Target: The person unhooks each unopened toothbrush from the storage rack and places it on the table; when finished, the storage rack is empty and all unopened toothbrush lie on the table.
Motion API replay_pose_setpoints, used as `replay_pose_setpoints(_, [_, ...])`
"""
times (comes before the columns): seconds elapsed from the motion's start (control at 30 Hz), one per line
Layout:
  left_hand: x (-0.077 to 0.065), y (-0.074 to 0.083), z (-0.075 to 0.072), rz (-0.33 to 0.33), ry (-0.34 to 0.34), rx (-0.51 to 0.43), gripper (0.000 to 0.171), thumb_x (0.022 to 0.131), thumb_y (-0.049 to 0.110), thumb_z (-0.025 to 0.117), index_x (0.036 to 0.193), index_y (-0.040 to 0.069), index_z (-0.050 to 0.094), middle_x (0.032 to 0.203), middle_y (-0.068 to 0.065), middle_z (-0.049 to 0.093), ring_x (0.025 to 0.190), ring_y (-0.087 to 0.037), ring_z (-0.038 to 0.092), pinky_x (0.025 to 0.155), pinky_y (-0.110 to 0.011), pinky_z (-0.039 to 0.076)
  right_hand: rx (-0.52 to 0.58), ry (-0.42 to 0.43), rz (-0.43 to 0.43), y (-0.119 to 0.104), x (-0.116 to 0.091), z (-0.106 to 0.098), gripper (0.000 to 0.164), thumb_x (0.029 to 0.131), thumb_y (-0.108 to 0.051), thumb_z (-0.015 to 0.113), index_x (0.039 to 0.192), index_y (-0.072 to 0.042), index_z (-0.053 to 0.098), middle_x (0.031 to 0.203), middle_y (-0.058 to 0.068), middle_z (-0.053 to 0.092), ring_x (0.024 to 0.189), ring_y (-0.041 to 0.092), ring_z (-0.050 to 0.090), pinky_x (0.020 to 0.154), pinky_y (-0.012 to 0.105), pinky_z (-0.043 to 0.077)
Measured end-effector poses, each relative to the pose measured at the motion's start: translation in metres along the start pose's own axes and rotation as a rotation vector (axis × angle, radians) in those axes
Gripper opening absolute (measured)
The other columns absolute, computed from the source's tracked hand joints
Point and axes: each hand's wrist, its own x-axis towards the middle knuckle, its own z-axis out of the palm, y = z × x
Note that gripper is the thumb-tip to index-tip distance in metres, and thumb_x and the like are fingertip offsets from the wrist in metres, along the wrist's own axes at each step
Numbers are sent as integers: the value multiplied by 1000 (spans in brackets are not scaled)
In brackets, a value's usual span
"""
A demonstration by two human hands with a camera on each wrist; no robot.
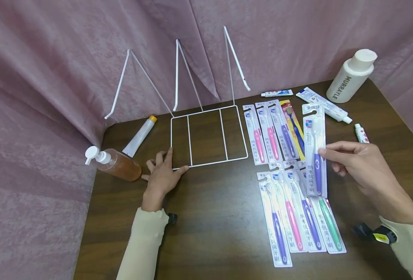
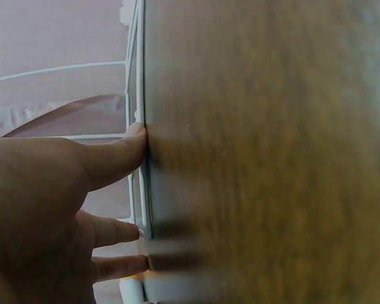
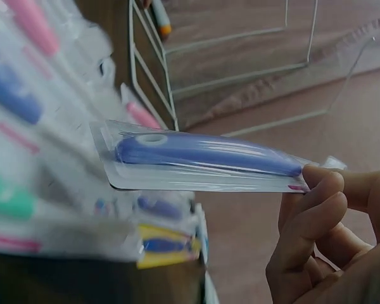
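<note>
My right hand (image 1: pixel 361 159) pinches the edge of a packaged purple toothbrush (image 1: pixel 318 171) between thumb and fingers. It is raised over other packaged toothbrushes; in the right wrist view its purple handle (image 3: pixel 209 152) shows through the clear blister. A white wire rack (image 1: pixel 213 162) with three upright hooks lies by the curtain. My left hand (image 1: pixel 162 173) rests at the rack's front left corner, fingers spread, thumb along the front wire. In the left wrist view that thumb (image 2: pixel 117 158) touches the wire. Packaged toothbrushes lie in two rows, the back row beside a yellow-backed package (image 1: pixel 293 126).
A pump bottle (image 1: pixel 122 165) of amber liquid stands left of my left hand, near a white tube with an orange cap (image 1: pixel 140 136). Toothpaste tubes (image 1: pixel 323 103) and a white bottle (image 1: pixel 349 77) are at the back right. A pink curtain (image 1: pixel 70 58) hangs behind the table.
</note>
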Motion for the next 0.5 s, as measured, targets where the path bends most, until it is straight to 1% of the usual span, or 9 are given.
replay_pose_setpoints(0.07, [0,0,0,2,1,0,98,113,58,66,186,17,16,187,-21,17,165,-61,11,118,-104,12,11,15,12,7,-4,-4,25,110,-21,78,93,-36,87,67,-12,60,65,9,53,58,29,43])
replay_pose_setpoints(0.1, [0,-1,0,4,1,-1,98,113,58,66,186,17,16,187,-21,17,165,-61,11,118,-104,12,16,19,16,11,-6,-6,25,110,-20,78,92,-34,88,67,-12,59,65,9,52,58,30,42])
replay_pose_setpoints(0.13, [1,-1,1,5,0,-4,98,113,58,66,186,17,16,187,-21,17,165,-61,11,118,-104,12,7,25,19,14,-8,-8,26,111,-21,77,92,-35,87,67,-11,58,65,9,51,58,31,41])
replay_pose_setpoints(0.2, [0,-2,1,6,0,-12,98,113,59,66,186,17,16,187,-21,17,165,-61,11,117,-104,12,-3,20,30,20,-11,-12,33,111,-21,77,87,-43,84,67,-11,57,65,10,50,59,32,39])
replay_pose_setpoints(0.3, [-1,-1,0,7,-1,-22,98,113,58,66,186,18,15,187,-20,17,164,-61,11,116,-105,11,-28,6,46,32,-13,-20,36,112,-25,76,86,-49,80,67,-10,56,65,11,49,60,36,37])
replay_pose_setpoints(0.43, [-2,0,-2,8,-3,-25,97,113,57,66,186,17,16,187,-21,17,164,-61,11,116,-105,11,-16,-12,66,45,-15,-29,33,112,-24,76,87,-46,83,67,-10,57,65,12,50,60,36,37])
replay_pose_setpoints(0.5, [-2,1,-2,8,-5,-23,98,113,58,66,186,17,16,187,-20,17,164,-61,11,116,-105,11,-15,-16,78,49,-18,-32,36,112,-22,76,86,-46,83,66,-10,58,64,12,50,60,35,37])
